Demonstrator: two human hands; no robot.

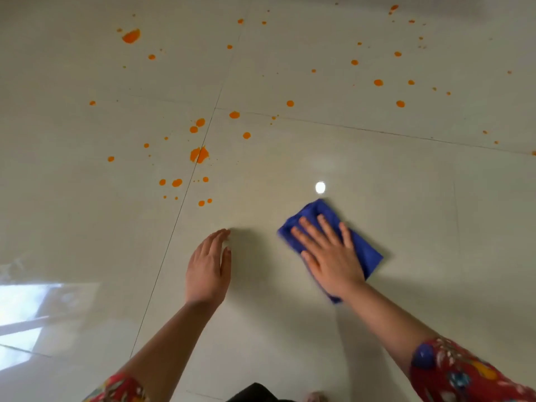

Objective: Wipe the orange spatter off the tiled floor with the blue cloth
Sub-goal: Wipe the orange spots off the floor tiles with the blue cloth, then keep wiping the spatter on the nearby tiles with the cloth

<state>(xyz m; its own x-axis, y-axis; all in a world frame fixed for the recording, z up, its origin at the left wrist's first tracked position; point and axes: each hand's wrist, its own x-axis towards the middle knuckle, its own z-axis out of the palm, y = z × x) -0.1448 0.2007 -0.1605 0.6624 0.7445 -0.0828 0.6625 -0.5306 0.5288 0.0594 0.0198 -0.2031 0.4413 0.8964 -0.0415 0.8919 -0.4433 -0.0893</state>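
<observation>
Fingers straight, my right hand (330, 253) presses the blue cloth (364, 250) flat on the tiled floor (435, 198) at lower centre, my left hand (207, 268) relaxed beside it, orange spatter (199, 154) across the upper frame.

The right hand (327, 253) presses flat, fingers spread, on a folded blue cloth (362, 250) lying on the glossy tiled floor (435, 198). The left hand (207, 268) rests beside it, fingers straight. Orange spatter (199, 154) dots the tiles beyond both hands.

No legible text, brand or number anywhere. None on the blue cloth (367, 252) under the fingers (327, 229) either.
</observation>
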